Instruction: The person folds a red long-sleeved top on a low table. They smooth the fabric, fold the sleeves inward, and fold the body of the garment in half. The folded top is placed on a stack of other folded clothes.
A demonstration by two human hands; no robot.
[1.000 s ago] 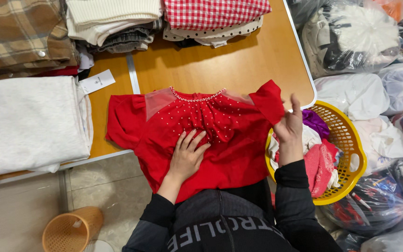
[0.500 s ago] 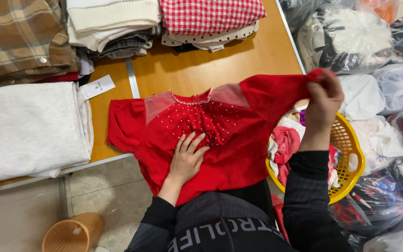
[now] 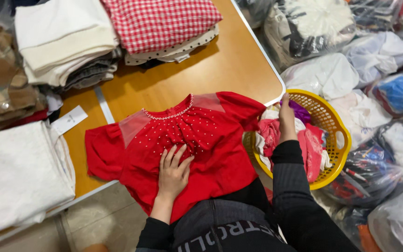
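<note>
White tag [image 3: 69,120] on table; clear bags [image 3: 322,74] rt.

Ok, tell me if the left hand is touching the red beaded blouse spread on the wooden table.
Touching. The head view shows the left hand lying flat, fingers spread, on the front of the red beaded blouse, with no gap beneath.

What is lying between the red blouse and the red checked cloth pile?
In the head view, only bare wooden table separates the red blouse from the checked pile.
</note>
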